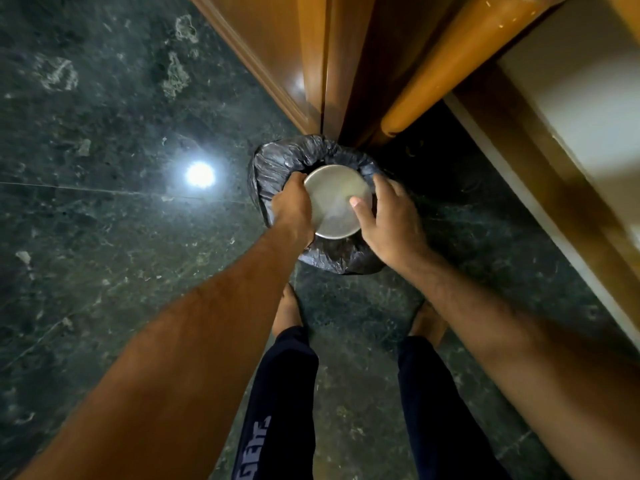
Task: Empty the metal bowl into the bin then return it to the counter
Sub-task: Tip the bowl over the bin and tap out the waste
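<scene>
Two hands, one upturned bowl

Light glare (200, 174) on dark stone floor (86, 237), at 9 o'clock from the bin. My left hand (292, 206) clasps the metal bowl (337, 200) at its 9 o'clock edge. Bowl held bottom-up over the black-lined bin (277, 164). My right hand (391, 220) grips its 3 o'clock side, thumb across the base. Wooden door frame (311, 64) at 12 o'clock.

The only lettering stands on the left leg of the dark trousers (277, 403), printed in pale capitals running up the cloth; part of it is cut off at the lower edge of the view, and what shows looks like "GE" plus more letters I cannot make out
</scene>
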Demonstrator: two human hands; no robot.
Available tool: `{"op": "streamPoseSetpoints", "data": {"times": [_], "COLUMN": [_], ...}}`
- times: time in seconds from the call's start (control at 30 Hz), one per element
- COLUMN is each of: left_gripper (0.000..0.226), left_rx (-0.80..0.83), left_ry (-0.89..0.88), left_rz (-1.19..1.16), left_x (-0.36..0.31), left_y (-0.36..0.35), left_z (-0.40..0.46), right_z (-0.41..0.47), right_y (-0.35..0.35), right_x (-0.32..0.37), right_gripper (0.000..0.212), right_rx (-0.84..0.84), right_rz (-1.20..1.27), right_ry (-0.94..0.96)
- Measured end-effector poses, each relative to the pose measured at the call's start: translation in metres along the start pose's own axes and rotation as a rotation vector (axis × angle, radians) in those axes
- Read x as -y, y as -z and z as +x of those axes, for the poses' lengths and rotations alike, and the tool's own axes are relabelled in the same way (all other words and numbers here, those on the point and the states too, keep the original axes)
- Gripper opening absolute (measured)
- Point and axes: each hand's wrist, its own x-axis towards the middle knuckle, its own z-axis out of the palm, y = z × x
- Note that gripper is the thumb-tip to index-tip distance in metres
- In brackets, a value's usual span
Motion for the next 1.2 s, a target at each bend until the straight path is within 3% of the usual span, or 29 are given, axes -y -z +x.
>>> {"op": "streamPoseSetpoints", "data": {"times": [0.17, 0.23, 0.3, 0.37, 0.5, 0.63, 0.73, 0.77, 0.87, 0.97, 1.0, 1.1, 1.2], "left_gripper": [0.051, 0.054, 0.055, 0.051, 0.05, 0.056, 0.055, 0.054, 0.054, 0.054, 0.054, 0.047, 0.042], "left_rx": [0.001, 0.064, 0.122, 0.08, 0.037, 0.002, -0.008, -0.003, -0.009, 0.001, 0.011, 0.023, 0.066], "left_ry": [-0.019, -0.012, 0.034, 0.032, 0.031, 0.04, 0.059, 0.055, 0.038, 0.063, 0.065, 0.039, 0.057], "left_rz": [-0.005, -0.013, -0.046, -0.032, -0.082, -0.029, -0.035, -0.043, 0.013, -0.013, -0.027, -0.011, -0.058], "left_x": [-0.001, -0.001, -0.002, -0.001, -0.004, -0.008, -0.005, -0.007, -0.001, 0.003, 0.004, 0.009, 0.007], "left_y": [-0.003, -0.004, -0.006, -0.005, 0.001, 0.0, 0.002, 0.001, 0.002, 0.004, 0.003, 0.001, 0.0], "left_z": [0.002, 0.006, 0.004, 0.003, 0.011, 0.0, 0.002, 0.002, -0.002, -0.002, -0.002, -0.003, 0.0], "right_z": [-0.025, -0.028, -0.024, -0.02, -0.014, -0.015, -0.019, -0.019, -0.025, -0.028, -0.027, -0.029, -0.024], "right_y": [-0.007, -0.013, -0.02, -0.023, -0.019, -0.009, -0.009, -0.011, -0.015, -0.02, -0.021, -0.021, -0.026], "right_x": [0.021, 0.021, 0.014, 0.009, 0.008, 0.003, 0.002, 0.001, -0.002, -0.004, -0.005, -0.007, 0.002], "right_gripper": [0.071, 0.081, 0.097, 0.11, 0.117, 0.119, 0.116, 0.117, 0.122, 0.124, 0.126, 0.133, 0.132], "right_rx": [-0.284, -0.353, -0.128, 0.122, -0.122, 0.15, -0.048, -0.052, 0.165, -0.012, -0.022, 0.173, 0.061], "right_rz": [-0.25, -0.277, -0.486, -0.628, -0.429, -0.622, -0.469, -0.467, -0.606, -0.464, -0.448, -0.531, -0.455], "right_ry": [0.571, 0.7, 0.667, 0.58, 0.753, 0.638, 0.722, 0.733, 0.617, 0.705, 0.728, 0.66, 0.701]}}
